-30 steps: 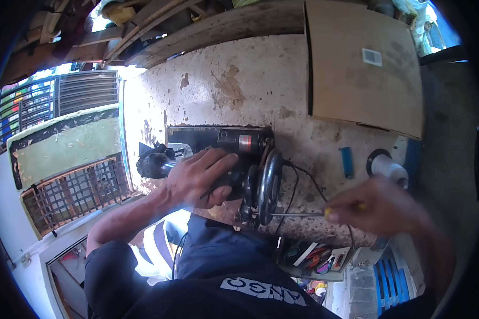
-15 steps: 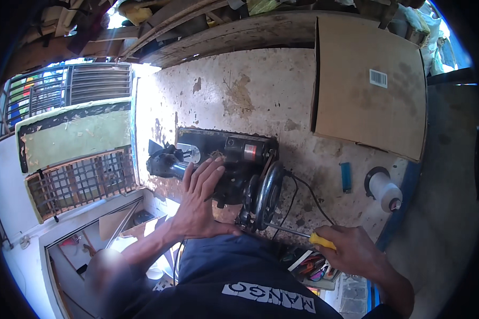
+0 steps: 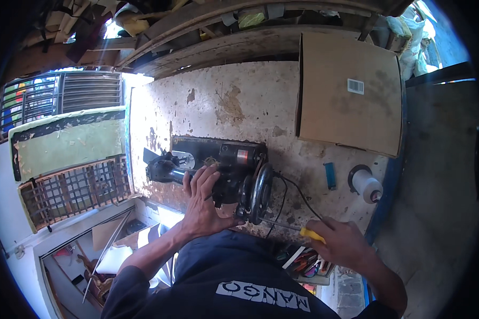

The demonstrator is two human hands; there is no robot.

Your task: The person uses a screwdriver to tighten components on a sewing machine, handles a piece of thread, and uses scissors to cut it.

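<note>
A black sewing machine point(image 3: 226, 183) lies on its side on the worn table, its handwheel point(image 3: 261, 194) at the right end. My left hand point(image 3: 201, 207) rests against the machine's body, fingers stretched over it and slightly bent, thumb out toward the handwheel end. My right hand point(image 3: 346, 242) is closed around the yellow handle of a screwdriver point(image 3: 285, 225). Its shaft points left, and the tip reaches the lower part of the machine beside the handwheel. Exactly what the tip touches is too small to make out.
On the table point(image 3: 266, 85) stand a cardboard box point(image 3: 351, 111), a blue lighter-like object point(image 3: 330, 176) and a white thread cone point(image 3: 367, 186). A black cable point(image 3: 300, 194) runs from the machine. Hand tools point(image 3: 308, 263) lie in an open drawer near my waist.
The view has shifted, moving the table scene slightly left. My left fingers are more bent over the machine. The screwdriver stays in my right hand, its tip still by the handwheel.
</note>
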